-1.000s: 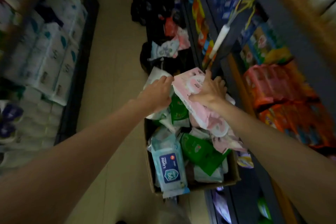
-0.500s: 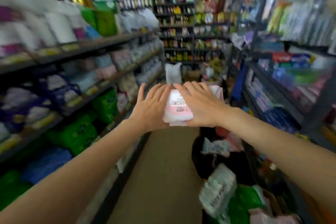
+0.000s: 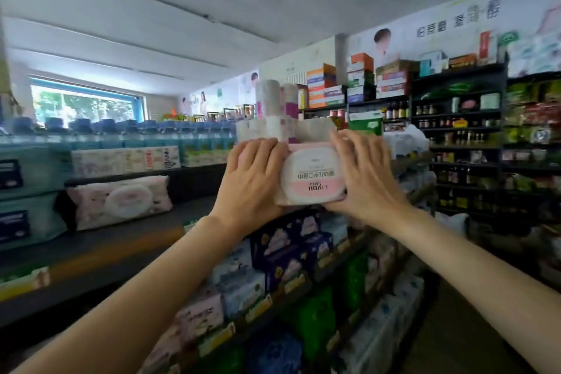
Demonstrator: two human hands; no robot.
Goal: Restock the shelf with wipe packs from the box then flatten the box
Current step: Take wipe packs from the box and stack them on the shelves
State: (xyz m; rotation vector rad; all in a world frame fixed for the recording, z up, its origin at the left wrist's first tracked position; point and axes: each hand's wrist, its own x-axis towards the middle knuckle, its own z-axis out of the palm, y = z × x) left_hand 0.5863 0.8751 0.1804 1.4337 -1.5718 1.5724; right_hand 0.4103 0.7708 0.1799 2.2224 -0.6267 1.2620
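Both hands up near frame centre, clamped on a pink-and-white wipe pack (image 3: 311, 174) from either side: left hand (image 3: 253, 177) wrapped over its left end, right hand (image 3: 364, 177) gripping the right end with fingers spread across the top edge. Label on the lid reads upside down. Held in the air above a dark shelf (image 3: 127, 240) running across the left of the frame, where a similar pink pack (image 3: 120, 202) lies flat. Toilet roll bundles (image 3: 274, 112) right behind, possibly touching, hard to tell. No box in shot.
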